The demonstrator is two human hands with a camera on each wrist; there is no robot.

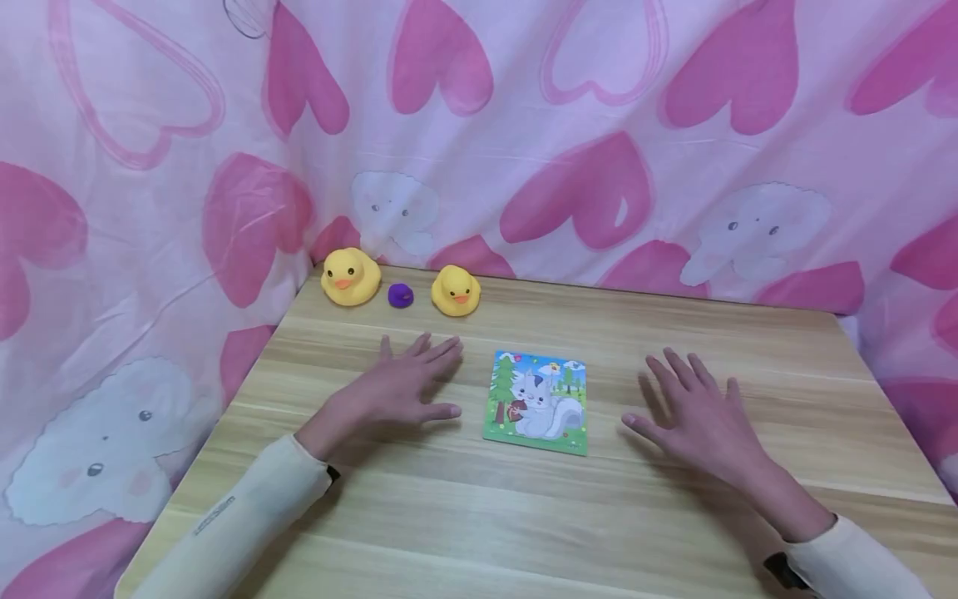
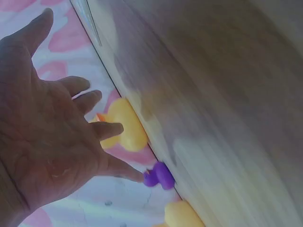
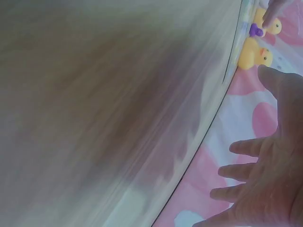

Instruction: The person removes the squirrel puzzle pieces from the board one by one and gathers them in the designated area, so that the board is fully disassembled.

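A flat square picture puzzle or card (image 1: pixel 535 403) with a grey squirrel holding an acorn lies on the wooden table between the two hands. To its left, my left hand (image 1: pixel 400 384) hovers palm down with fingers spread and holds nothing. My right hand (image 1: pixel 699 420) is on the other side of the picture, fingers also spread, with nothing in it. Both hands are apart from the picture. In the left wrist view, the left palm (image 2: pixel 52 132) and its straight fingers show. The right palm (image 3: pixel 272 184) appears likewise in the right wrist view.
Along the table's back left edge stand a large yellow duck (image 1: pixel 350 277), a small purple duck (image 1: pixel 400 295) and another yellow duck (image 1: pixel 456 291). A pink curtain (image 1: pixel 464 150) with hearts hangs behind and beside the wooden table (image 1: pixel 449 532).
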